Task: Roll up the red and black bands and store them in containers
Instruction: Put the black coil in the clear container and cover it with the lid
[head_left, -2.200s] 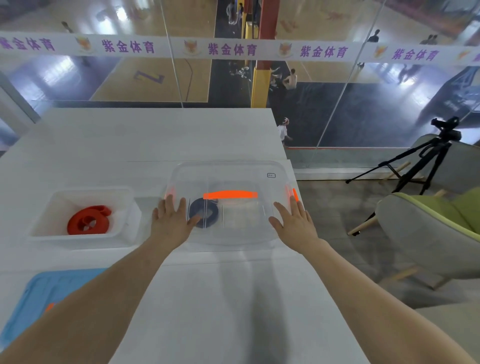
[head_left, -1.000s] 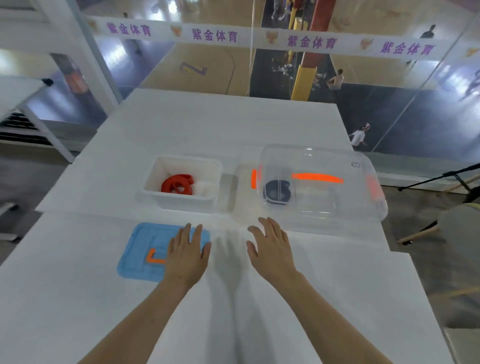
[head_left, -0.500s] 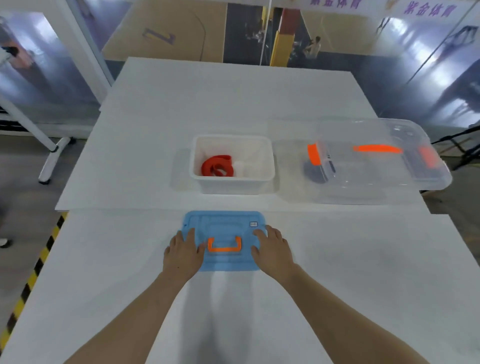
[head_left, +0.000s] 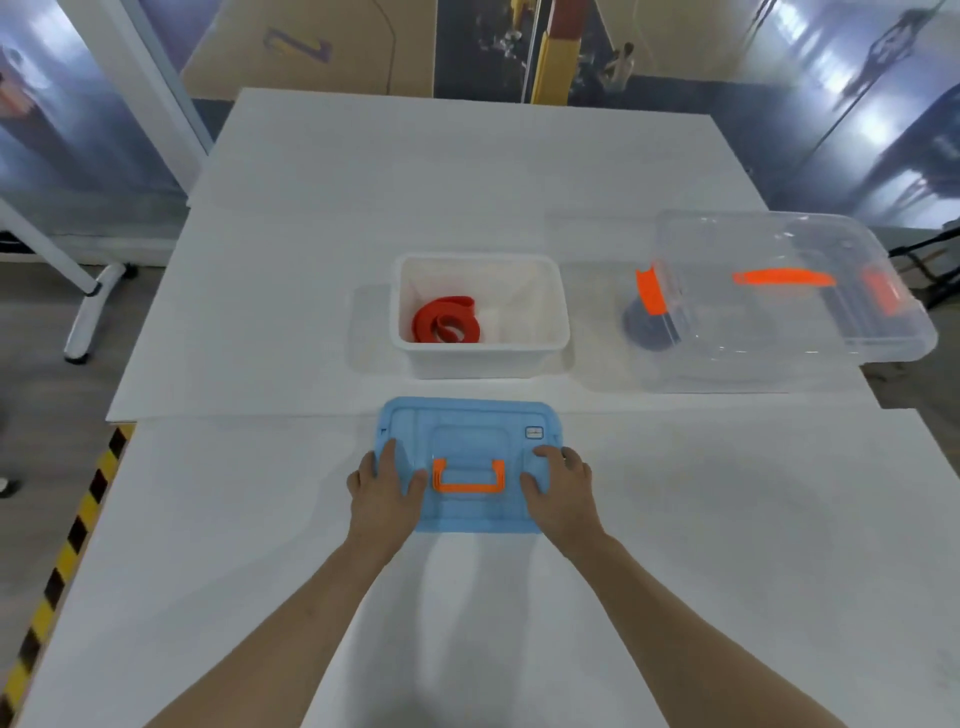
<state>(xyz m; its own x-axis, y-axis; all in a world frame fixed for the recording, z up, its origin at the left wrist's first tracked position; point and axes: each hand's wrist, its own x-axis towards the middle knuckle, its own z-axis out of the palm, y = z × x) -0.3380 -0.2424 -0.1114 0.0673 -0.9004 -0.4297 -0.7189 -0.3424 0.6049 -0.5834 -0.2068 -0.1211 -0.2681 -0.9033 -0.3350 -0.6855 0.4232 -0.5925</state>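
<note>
A rolled red band (head_left: 445, 320) lies in the lidless white bin (head_left: 558, 301) at the table's middle. To its right stands a clear container (head_left: 779, 332) with its lid on and orange latches; a rolled black band (head_left: 644, 327) shows dimly through its left end. A blue lid (head_left: 467, 421) with an orange handle lies flat just in front of the white bin. My left hand (head_left: 382, 486) grips the lid's left side, fingers curled over its edge. My right hand (head_left: 558, 483) grips its right side the same way.
The white table (head_left: 467, 182) stretches far behind the bins, with a seam running across it by the lid. Black-and-yellow tape (head_left: 67, 551) marks the floor at the left edge. A white frame leg (head_left: 88, 306) stands at the left. The clear container overhangs the table's right edge.
My hands left the clear container's lid and moved left and nearer to the blue lid. They now curl onto its two sides. My view turned left and down.
</note>
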